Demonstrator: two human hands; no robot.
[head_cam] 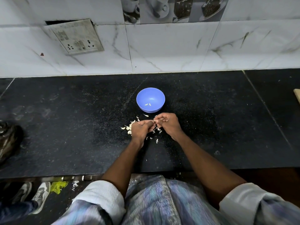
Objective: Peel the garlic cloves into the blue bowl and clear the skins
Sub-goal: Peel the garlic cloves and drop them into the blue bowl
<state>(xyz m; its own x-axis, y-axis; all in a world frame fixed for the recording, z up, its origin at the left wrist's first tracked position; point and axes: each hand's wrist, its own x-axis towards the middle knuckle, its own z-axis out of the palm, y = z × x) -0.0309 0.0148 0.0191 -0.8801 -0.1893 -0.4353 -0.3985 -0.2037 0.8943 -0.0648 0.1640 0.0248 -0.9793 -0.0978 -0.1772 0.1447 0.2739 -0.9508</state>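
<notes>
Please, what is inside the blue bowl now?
Inside the blue bowl lie two small pale pieces, near its front wall; they look like peeled garlic cloves, though they are too small to be sure. The front wall hides the lowest part of the inside.

The left hand (140, 127) and right hand (167, 123) hide whatever their fingertips pinch.

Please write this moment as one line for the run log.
left hand + right hand: pinching garlic clove | blue bowl: two pieces inside | skins: on counter
</notes>
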